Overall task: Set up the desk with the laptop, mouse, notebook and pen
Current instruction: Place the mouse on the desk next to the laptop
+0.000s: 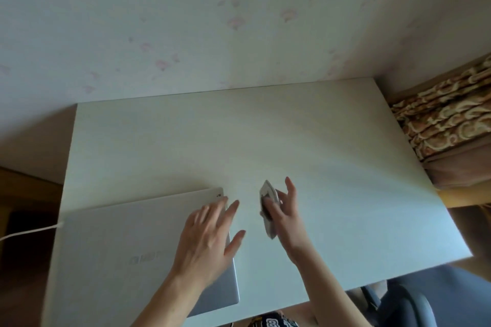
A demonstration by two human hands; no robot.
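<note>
A: How should this step go?
B: Set the mouse point(267, 208), pinched upright in the right hand point(283, 210), flat just beside the closed laptop point(143, 249).
A: Hand poses?
B: Left hand point(210, 236) spread flat over the laptop's right edge; right fingers curled round the mouse above the desk point(332, 154). Notebook and pen are unseen.

A closed silver laptop point(138, 255) lies flat at about 8 o'clock on the white counter point(265, 135), lid up with a faint logo, and a white cable runs off its 9 o'clock side. A small grey-and-white mouse point(268, 207), tipped on edge, sits just past the laptop's 3 o'clock edge.
</note>
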